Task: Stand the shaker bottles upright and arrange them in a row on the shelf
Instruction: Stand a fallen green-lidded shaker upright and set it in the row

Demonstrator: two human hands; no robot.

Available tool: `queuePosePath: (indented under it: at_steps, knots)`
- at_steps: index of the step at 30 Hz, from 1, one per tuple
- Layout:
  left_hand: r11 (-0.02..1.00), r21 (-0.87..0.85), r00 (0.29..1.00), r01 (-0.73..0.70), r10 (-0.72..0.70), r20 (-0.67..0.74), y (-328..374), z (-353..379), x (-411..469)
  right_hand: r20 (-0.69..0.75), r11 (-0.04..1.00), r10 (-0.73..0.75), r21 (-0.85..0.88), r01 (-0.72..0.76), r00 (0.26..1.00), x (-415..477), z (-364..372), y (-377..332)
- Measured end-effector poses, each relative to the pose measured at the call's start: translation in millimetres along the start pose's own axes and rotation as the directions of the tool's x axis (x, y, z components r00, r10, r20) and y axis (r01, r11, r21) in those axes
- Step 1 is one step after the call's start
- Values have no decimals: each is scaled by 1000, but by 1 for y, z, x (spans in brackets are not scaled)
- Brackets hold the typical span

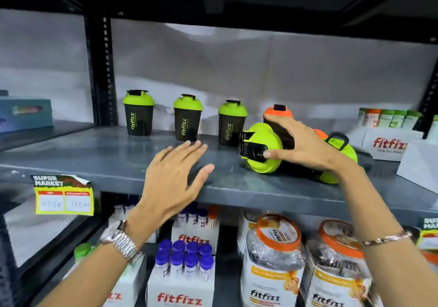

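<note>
Grey metal shelf (pixel 99 162), smooth and dull, runs the width of the view, with a black perforated post (pixel 104 69) rising at its left end and pale sheeting behind. Three shakers stand upright in a row toward the back: the left shaker (pixel 139 113), the middle shaker (pixel 188 117) and the right shaker (pixel 231 123), each a dark tapered cup with a lime-green domed lid and black flip cap, set apart from one another. Just right of them stands an orange-lid shaker (pixel 277 114), partly hidden by the right hand (pixel 301 145). That hand is spread, fingers apart; its thumb tip touches the black cap of a fallen shaker (pixel 262 151), which lies on its side with its round green lid facing the camera, near the front edge. Whether the hand grips anything I cannot tell. Behind the wrist lies a second fallen shaker (pixel 341 155), green-lidded with a black loop handle, and a bit of another orange lid shows beside it.

Left hand (pixel 176 176) hovers open, fingers splayed, over the shelf's front lip, holding nothing. Bare shelf lies open in front of the standing row and to the left toward the post. At the far right a white box (pixel 388 144) of small tubes crowds the end. A yellow price tag (pixel 64 195) hangs on the lip. Below sit purple-capped tubes (pixel 184 257) and clear jars (pixel 275 254) with orange lids.
</note>
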State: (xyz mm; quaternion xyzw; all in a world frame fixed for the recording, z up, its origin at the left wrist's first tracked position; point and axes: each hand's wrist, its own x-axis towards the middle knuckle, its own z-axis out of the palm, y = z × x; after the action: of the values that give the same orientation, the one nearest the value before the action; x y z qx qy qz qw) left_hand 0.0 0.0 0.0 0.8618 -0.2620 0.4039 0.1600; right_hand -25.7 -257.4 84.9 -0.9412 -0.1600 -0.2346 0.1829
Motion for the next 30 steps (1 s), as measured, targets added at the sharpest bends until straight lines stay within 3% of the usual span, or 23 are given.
queuePosePath:
  at_steps: [3,5,17,21,25,30]
  knots:
    - [991,104,996,-82,84,-15,-4,5,-6,156,996,12,-89,2,988,1,-3,3]
    - [990,122,997,-77,76,7,-5,5,-8,184,991,31,-130,-7,982,3,0,4]
    - [994,90,997,-68,70,-17,-7,6,-12,-19,970,-62,-235,56,998,13,21,-13]
    - [997,36,988,66,-61,-145,-38,-8,-18,-122,991,-99,-107,86,988,28,32,-48]
    - [964,99,952,248,-223,-211,-96,-33,-31,-211,981,-83,152,117,974,58,53,-90]
    - [953,137,942,271,-234,-239,-141,-47,-42,-224,834,59,547,75,973,114,99,-139]
